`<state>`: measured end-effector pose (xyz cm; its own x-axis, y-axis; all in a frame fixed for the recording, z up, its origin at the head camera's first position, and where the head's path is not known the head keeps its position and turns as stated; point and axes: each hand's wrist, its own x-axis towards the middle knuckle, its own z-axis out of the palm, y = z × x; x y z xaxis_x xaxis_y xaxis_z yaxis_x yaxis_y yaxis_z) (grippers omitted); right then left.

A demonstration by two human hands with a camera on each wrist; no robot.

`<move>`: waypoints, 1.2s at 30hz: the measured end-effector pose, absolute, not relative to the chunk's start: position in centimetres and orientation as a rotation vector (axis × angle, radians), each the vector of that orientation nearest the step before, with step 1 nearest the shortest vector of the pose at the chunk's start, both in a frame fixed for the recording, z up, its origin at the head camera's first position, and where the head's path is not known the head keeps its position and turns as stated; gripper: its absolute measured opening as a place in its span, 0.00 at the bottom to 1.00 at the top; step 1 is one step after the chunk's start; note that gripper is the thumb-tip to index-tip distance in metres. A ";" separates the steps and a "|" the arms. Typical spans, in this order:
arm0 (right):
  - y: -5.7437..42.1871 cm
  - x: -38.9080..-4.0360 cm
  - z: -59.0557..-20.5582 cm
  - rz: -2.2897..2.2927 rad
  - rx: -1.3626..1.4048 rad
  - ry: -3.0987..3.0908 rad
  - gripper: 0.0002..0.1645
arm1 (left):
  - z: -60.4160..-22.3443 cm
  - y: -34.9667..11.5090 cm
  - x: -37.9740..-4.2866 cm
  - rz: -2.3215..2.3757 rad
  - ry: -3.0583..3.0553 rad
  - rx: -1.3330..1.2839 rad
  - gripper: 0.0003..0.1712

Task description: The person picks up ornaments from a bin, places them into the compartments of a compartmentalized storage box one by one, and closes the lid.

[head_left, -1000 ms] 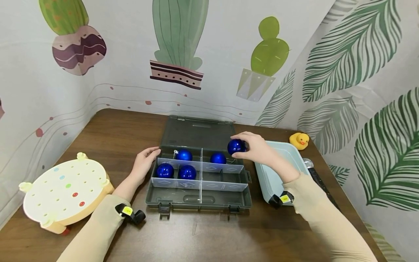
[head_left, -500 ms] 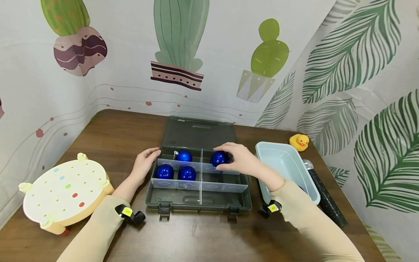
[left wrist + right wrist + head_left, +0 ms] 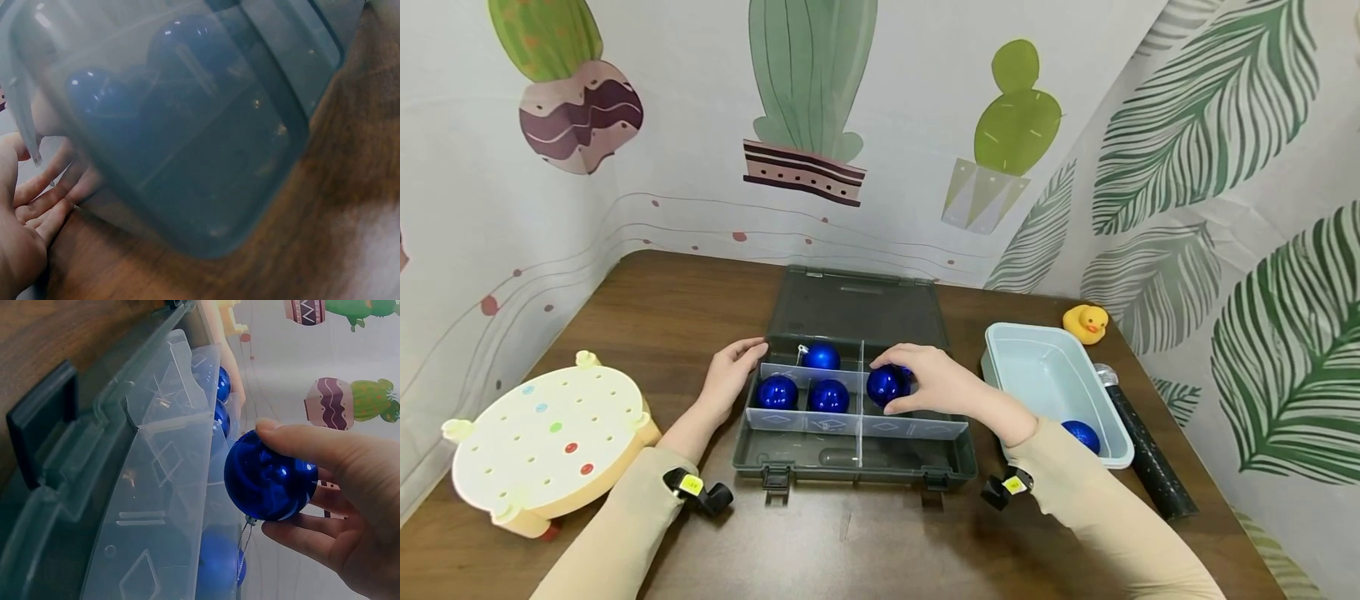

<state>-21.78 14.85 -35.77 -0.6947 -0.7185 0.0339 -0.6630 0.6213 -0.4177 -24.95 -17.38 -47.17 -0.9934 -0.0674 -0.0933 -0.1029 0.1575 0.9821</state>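
Observation:
My right hand (image 3: 928, 375) pinches a shiny blue Christmas bauble (image 3: 886, 386) between thumb and fingers, over the middle right part of a dark see-through divided box (image 3: 805, 458). In the right wrist view a silver string hangs from its cap, and another blue bauble (image 3: 219, 565) shows behind the clear divider (image 3: 156, 469). On the left side of the box, a matte bauble (image 3: 822, 357) lies in the back row, with two shiny baubles (image 3: 777, 392) in the middle row. My left hand (image 3: 730, 375) touches the back left corner, fingers extended along the box's outside.
The box's lid (image 3: 857, 304) lies back, unfolded. To the right are a light blue tray (image 3: 1037, 367) holding a glittery blue bauble (image 3: 1081, 436), a black microphone (image 3: 1150, 458) and a yellow rubber duck (image 3: 1086, 323). A round cream pegboard toy (image 3: 542, 442) stands left.
My right hand has carried the bauble left and towards me, from beside the tray to the box's middle row. The left hand stays at the corner. The bauble in the tray has come into sight.

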 end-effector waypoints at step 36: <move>14.8 -22.0 -36.3 -0.481 -1.310 2.610 0.35 | -46.9 -17.4 -24.9 1.993 2.384 -0.166 0.29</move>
